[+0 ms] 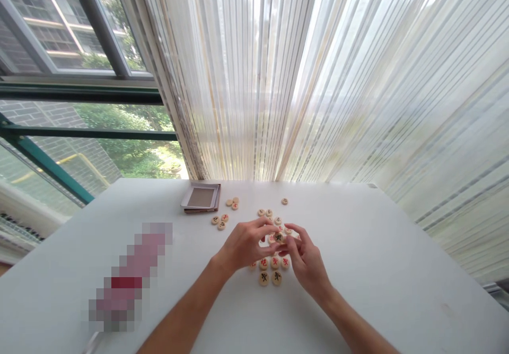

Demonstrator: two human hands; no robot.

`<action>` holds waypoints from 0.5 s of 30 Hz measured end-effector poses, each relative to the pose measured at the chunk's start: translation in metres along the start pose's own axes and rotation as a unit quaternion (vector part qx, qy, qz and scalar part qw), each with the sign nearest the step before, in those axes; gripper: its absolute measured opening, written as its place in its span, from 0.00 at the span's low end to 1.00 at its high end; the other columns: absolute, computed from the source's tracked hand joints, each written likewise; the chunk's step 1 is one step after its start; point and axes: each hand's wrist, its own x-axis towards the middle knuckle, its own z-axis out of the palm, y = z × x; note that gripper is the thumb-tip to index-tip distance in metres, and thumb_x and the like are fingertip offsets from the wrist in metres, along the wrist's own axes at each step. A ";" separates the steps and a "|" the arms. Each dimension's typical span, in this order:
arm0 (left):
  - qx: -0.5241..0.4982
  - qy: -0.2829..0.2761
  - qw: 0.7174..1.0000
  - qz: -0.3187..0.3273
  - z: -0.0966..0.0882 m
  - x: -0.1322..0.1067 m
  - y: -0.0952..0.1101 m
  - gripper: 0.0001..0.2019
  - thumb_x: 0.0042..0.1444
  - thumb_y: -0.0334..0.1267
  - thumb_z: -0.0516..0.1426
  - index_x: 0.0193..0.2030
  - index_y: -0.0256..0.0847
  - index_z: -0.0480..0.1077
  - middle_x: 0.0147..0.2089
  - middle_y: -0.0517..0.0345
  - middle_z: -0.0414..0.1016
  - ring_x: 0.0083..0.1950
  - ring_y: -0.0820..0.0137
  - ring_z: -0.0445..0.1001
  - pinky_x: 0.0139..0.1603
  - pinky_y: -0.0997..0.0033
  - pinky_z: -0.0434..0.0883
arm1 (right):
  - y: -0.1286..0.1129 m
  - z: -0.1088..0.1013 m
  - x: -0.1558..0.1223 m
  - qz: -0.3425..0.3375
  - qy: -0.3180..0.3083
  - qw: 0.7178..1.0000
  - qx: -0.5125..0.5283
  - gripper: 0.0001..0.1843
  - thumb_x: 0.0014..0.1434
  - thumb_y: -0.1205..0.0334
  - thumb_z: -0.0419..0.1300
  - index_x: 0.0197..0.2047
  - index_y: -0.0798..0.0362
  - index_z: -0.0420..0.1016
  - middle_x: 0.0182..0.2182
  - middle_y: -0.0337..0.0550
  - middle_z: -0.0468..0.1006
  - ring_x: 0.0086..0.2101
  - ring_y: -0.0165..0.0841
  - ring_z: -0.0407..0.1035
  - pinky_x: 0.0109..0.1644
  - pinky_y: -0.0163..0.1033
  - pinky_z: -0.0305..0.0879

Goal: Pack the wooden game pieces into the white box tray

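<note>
Out before me, held aloft, is a black-marked xiangqi piece [279, 237]; left hand [245, 244] and right hand [308, 264] curl narrowly around it, though which bears it I cannot tell. A light, high pinch should spare the other xiangqi pieces [274, 262] on the counter [369, 248].

Window [79, 93]: left side, green-barred
Outside: brick wall [73, 155], green trees [123, 121]
Curtain [254, 78]: sheer, striped, backlit by daylight
Surface [397, 258]: white

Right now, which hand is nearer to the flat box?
Left: the left hand is right of the flat box and nearer the camera; the right hand is farther right.
</note>
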 end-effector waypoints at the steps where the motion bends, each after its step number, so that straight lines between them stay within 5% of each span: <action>1: 0.002 0.012 1.000 -0.015 -0.002 0.003 -0.005 0.11 0.60 0.42 0.60 0.49 0.45 0.74 0.47 0.58 0.77 0.32 0.75 0.74 0.35 0.75 0.71 | 0.000 -0.001 0.002 -0.001 0.007 1.000 0.002 0.19 0.70 0.50 0.51 0.59 0.49 0.61 0.38 0.47 0.84 0.35 0.38 0.81 0.40 0.42 0.78; 5: 0.061 0.059 0.991 -0.106 -0.017 0.012 -0.034 0.11 0.61 0.44 0.59 0.47 0.45 0.74 0.44 0.60 0.77 0.31 0.74 0.72 0.37 0.72 0.70 | 0.002 -0.010 0.009 -0.021 0.045 0.999 0.007 0.19 0.69 0.50 0.54 0.57 0.50 0.64 0.42 0.50 0.83 0.36 0.38 0.80 0.40 0.43 0.78; 10: 0.103 -0.041 0.978 -0.176 -0.026 0.014 -0.068 0.14 0.62 0.49 0.56 0.48 0.48 0.77 0.40 0.58 0.77 0.38 0.68 0.75 0.39 0.70 0.69 | 0.007 -0.018 0.014 -0.053 0.095 0.994 -0.011 0.15 0.68 0.51 0.54 0.50 0.52 0.69 0.34 0.45 0.81 0.31 0.35 0.78 0.36 0.40 0.77; 15: 0.098 -0.089 0.975 -0.179 -0.020 0.012 -0.080 0.13 0.61 0.47 0.57 0.48 0.48 0.78 0.40 0.55 0.78 0.42 0.64 0.76 0.41 0.69 0.69 | 0.015 -0.021 0.016 -0.068 0.130 0.989 -0.026 0.13 0.68 0.52 0.54 0.46 0.52 0.71 0.29 0.42 0.78 0.28 0.34 0.76 0.33 0.38 0.76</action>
